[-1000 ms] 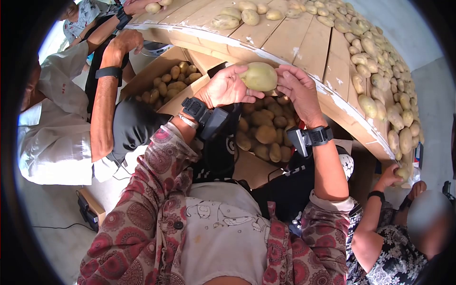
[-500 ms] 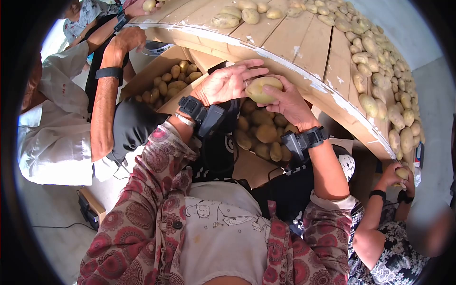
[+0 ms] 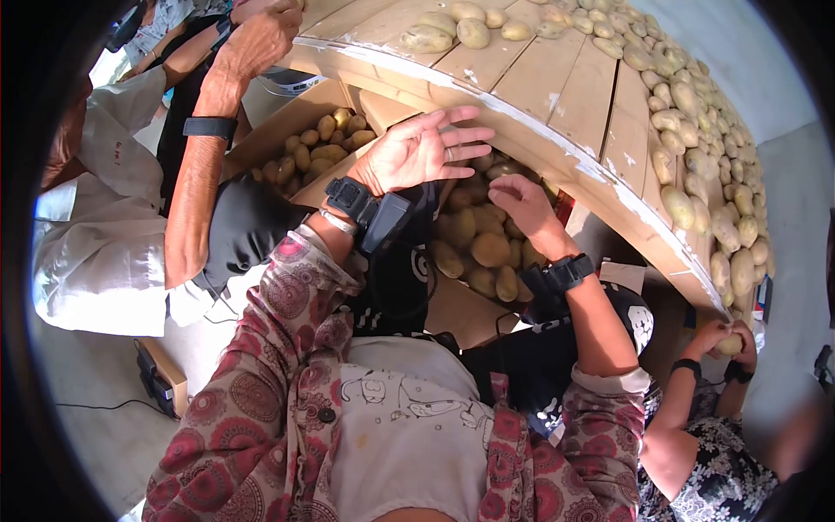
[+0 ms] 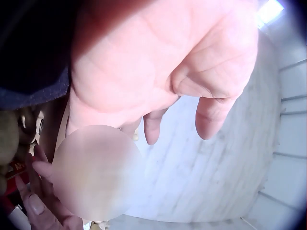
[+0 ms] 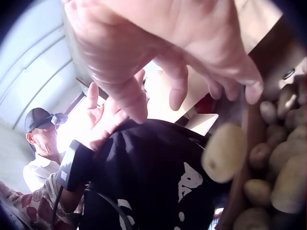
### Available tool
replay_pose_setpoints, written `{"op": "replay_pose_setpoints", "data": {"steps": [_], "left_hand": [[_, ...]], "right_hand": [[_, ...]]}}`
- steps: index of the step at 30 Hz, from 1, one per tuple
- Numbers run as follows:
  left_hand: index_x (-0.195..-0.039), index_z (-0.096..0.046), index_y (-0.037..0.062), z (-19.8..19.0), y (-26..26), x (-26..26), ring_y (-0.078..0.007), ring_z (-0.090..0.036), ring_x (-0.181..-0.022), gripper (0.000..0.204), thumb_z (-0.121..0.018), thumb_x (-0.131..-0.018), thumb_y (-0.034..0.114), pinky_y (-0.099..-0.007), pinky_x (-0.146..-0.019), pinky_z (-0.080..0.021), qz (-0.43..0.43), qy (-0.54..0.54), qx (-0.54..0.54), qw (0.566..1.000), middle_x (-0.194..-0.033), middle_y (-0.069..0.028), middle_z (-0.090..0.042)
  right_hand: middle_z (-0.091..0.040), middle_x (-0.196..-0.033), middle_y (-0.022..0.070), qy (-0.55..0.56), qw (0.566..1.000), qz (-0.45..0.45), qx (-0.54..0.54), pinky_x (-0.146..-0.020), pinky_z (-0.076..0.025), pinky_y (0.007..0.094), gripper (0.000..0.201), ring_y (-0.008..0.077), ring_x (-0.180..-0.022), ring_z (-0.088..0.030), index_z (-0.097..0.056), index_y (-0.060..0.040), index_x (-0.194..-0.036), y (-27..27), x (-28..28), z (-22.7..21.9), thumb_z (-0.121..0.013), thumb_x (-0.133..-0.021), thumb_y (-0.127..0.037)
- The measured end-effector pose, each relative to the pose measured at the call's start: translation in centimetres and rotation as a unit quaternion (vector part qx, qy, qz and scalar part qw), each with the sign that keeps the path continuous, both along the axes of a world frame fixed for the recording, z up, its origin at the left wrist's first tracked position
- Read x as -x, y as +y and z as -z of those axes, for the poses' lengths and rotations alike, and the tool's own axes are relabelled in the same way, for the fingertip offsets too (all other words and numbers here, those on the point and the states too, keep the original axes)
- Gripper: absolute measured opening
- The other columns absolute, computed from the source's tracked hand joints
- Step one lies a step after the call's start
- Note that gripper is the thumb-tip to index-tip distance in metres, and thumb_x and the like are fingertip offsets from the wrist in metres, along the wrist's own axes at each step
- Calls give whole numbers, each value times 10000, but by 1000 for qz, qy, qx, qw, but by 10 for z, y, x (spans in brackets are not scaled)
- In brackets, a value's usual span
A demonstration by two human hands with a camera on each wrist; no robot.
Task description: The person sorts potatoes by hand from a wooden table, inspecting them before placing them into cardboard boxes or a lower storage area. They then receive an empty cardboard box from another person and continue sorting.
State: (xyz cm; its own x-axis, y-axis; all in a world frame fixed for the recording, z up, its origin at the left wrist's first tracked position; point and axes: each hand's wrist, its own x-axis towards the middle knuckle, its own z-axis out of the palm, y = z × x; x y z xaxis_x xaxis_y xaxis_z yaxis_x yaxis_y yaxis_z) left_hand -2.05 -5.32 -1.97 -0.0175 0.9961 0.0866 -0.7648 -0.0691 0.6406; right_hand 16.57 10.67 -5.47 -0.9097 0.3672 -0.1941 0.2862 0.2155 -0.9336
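Note:
My left hand is held palm up with its fingers spread, above the near side of a cardboard box of potatoes. A ring shows on one finger. To its right, my right hand hovers over the same box, fingers loosely bent and nothing between them. Below the right hand, a pale potato appears in mid-air beside the box wall in the right wrist view. Several more potatoes lie in the box there.
A wooden table with a chipped white edge curves ahead, bearing many potatoes along its far side. A second box of potatoes stands to the left. Other people's arms are close on the left, and another person sits at right.
The large potato passed from between both hands into my right hand, which has since let it go. The right hand has dropped lower over the box; the left has turned its palm up, fingers spread.

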Motion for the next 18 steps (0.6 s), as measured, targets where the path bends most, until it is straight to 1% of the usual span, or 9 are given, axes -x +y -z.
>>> {"op": "replay_pose_setpoints", "data": {"steps": [1,2,4,6,7,8,11,13,18], "left_hand": [[-1432,-244,93,0,0,0,-316,-291,-1350,568,-401,-967,380,-452,-1056,-326,-1,0,-2,1000,-1469,-189,-268],[-1432,-240,92,0,0,-1,-319,-293,-1349,568,-406,-967,372,-454,-1057,-326,-3,13,1,1000,-1467,-191,-269],[-1433,-236,92,-4,-2,-2,-325,-306,-1342,568,-422,-965,355,-462,-1054,-327,-1,14,8,1000,-1462,-192,-279],[-1432,-237,93,-4,-1,-3,-323,-310,-1340,566,-425,-964,353,-464,-1049,-333,0,9,10,1000,-1456,-195,-287],[-1425,-253,92,-1,-1,-2,-321,-329,-1329,556,-433,-964,344,-469,-1044,-340,4,7,-3,1000,-1446,-196,-303],[-1415,-277,91,-5,-1,-3,-320,-354,-1314,539,-450,-962,328,-469,-1041,-345,-6,4,25,1000,-1436,-195,-320],[-1404,-301,96,-5,-2,-3,-318,-386,-1291,517,-462,-961,308,-458,-1022,-365,6,-14,5,1000,-1420,-189,-348],[-1401,-306,96,-2,0,-2,-315,-393,-1285,510,-463,-961,302,-459,-1019,-367,3,-9,14,1000,-1415,-186,-358],[-1388,-326,109,-4,-1,0,-290,-422,-1263,488,-476,-959,287,-463,-1017,-361,-2,-14,17,1000,-1396,-171,-390]], "right_hand": [[-609,-923,48,22,997,50,63,-731,-447,249,290,107,-835,-541,-604,3,-1035,3,0,0,-649,-821,-188],[-614,-899,30,30,996,79,40,-725,-443,232,238,93,-821,-541,-604,15,-1021,1,-1,-16,-622,-852,-153],[-611,-891,23,64,987,119,84,-725,-441,228,204,93,-811,-542,-612,8,-1007,10,1,-18,-614,-858,-132],[-611,-882,16,59,985,140,80,-726,-441,225,186,86,-806,-542,-615,2,-991,18,3,-21,-619,-858,-128],[-611,-869,9,72,983,138,95,-732,-443,221,174,78,-808,-542,-620,-7,-979,22,5,-18,-626,-857,-131],[-624,-862,13,89,982,132,106,-729,-451,230,142,80,-788,-551,-622,-22,-942,20,5,-22,-631,-858,-136],[-634,-843,18,79,978,143,133,-721,-465,237,132,89,-785,-576,-613,-34,-905,15,7,-26,-639,-868,-159],[-640,-830,20,63,968,152,188,-715,-480,242,146,95,-796,-599,-602,-45,-887,11,13,-34,-641,-878,-185],[-639,-914,12,116,985,75,100,-710,-488,232,138,88,-818,-599,-593,-42,-973,8,22,-39,-611,-899,-157]]}}
